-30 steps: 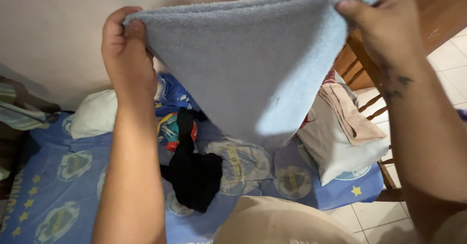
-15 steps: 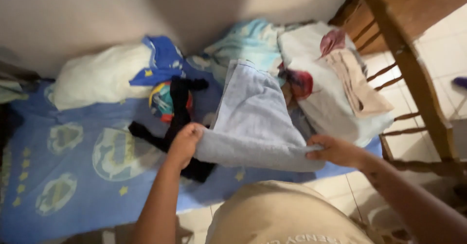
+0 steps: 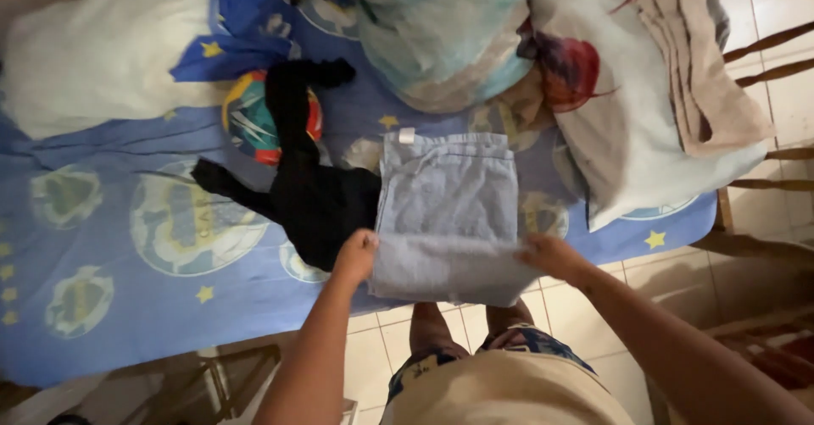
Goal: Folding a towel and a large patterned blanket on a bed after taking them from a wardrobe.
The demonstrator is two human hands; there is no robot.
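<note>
Both hands, left hand point(image 3: 356, 254) and right hand point(image 3: 549, 255), are pinching the folded towel's point(image 3: 448, 209) near corners, its length running away across the bed point(image 3: 127, 247).

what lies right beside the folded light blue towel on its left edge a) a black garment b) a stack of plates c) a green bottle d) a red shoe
a, the black garment lies on the blue sheet against the left edge of the folded towel, which the left hand and right hand hold at its near corners.
</note>
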